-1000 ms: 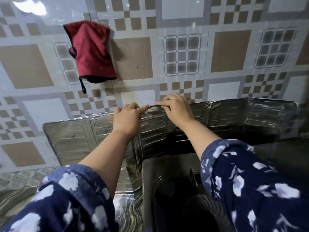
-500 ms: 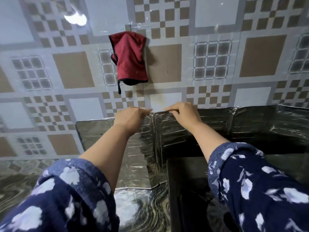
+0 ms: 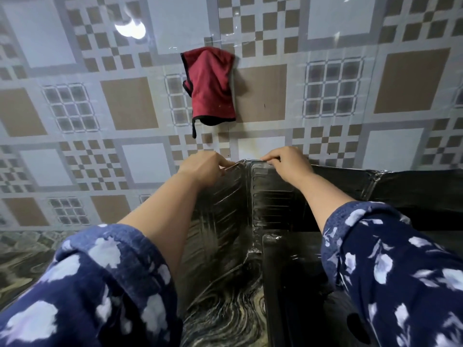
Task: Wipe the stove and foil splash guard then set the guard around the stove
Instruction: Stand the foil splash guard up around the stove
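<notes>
The wiping looks finished as far as can be judged: no cloth is in either hand, and the work is now the last step, standing the foil splash guard [image 3: 225, 209] around the stove [image 3: 295, 276]. The guard is upright at the back of the desk [image 3: 30, 259], against the tiled wall [image 3: 125, 103], folded at a corner just beside the stove's back left corner; one panel runs forward along the stove's left side, another runs right behind it. The left hand [image 3: 200, 169] has its grip pinched on the top edge of the left panel, and the right hand [image 3: 288, 164] pinches the top edge just right of the fold. What seems left is settling the panels. Compared with a second ago, the left panel has swung from flat along the wall to a sharp angle, and the view has shifted left. A red cloth [image 3: 210, 86] hangs on the wall above.
</notes>
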The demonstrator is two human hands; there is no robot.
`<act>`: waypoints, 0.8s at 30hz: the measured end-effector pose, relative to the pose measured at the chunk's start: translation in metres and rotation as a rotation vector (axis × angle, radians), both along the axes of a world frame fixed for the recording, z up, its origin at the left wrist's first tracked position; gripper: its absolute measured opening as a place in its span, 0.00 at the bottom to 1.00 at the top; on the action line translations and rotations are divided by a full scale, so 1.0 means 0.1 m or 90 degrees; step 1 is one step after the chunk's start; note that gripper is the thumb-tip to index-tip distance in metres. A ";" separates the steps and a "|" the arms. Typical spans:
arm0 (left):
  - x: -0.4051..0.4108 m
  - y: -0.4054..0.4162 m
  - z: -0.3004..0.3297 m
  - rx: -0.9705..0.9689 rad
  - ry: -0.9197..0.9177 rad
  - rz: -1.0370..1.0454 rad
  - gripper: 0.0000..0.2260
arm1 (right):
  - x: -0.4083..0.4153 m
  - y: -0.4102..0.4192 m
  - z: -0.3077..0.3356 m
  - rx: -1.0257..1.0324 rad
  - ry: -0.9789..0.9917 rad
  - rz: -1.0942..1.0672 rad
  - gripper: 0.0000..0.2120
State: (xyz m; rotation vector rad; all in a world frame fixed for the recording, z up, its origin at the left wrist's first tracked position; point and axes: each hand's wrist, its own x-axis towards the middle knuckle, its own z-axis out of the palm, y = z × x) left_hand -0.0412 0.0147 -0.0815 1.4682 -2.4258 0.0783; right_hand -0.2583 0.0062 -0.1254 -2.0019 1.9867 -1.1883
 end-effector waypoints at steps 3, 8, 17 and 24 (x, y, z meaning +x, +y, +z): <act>-0.11 0.05 0.06 0.074 0.054 -0.013 0.15 | -0.03 0.02 0.03 0.018 -0.003 -0.012 0.11; -0.22 0.08 0.12 0.137 0.147 -0.006 0.14 | -0.08 0.03 0.13 0.036 0.002 -0.009 0.12; -0.31 0.23 -0.06 0.299 0.368 -0.028 0.13 | -0.32 0.16 -0.02 -0.014 0.067 0.005 0.14; -0.31 0.33 -0.19 0.410 0.475 -0.058 0.16 | -0.45 0.13 -0.13 -0.035 0.080 0.002 0.15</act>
